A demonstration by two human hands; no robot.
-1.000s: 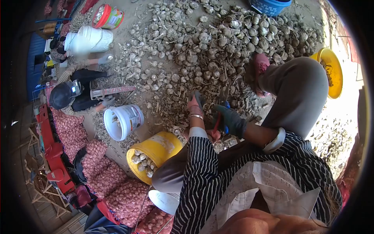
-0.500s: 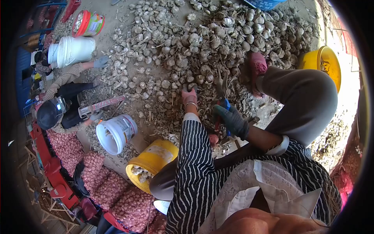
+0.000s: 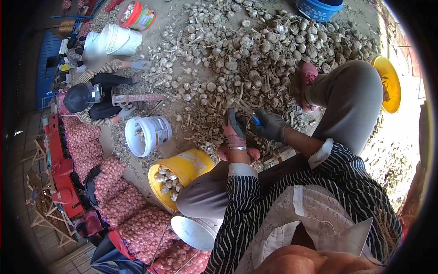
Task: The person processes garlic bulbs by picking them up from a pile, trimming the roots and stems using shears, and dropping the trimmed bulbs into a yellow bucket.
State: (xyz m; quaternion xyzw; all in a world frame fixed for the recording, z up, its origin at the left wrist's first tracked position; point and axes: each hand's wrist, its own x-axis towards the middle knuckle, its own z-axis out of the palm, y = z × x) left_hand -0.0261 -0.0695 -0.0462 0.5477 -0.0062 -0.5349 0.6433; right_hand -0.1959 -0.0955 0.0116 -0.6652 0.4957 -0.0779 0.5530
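Observation:
Wrapped in a pink glove with a dark palm, my left hand (image 3: 236,127) is closed at the near edge of the garlic heap (image 3: 255,57). It seems to hold a garlic bulb by its fingers; the bulb is mostly hidden, and dry stalks show just beyond. My right hand (image 3: 272,127), in a dark glove, grips shears (image 3: 247,108) with a blue part at the grip. Their metal blades point up and left, close to the left hand's fingertips. Dry stalks and loose peelings lie around both hands.
A yellow bucket (image 3: 194,157) holding bulbs lies tilted by my left knee. Beyond stand a white bucket (image 3: 165,132) and a co-worker (image 3: 84,93). Another yellow bucket (image 3: 394,84) is at right, a blue tub (image 3: 319,17) at top. Filled net sacks (image 3: 141,228) line the lower left.
My left hand has drawn back from the heap and turned, its dark palm now showing. The shears have swung left toward it, and the hands are closer together. The view has shifted.

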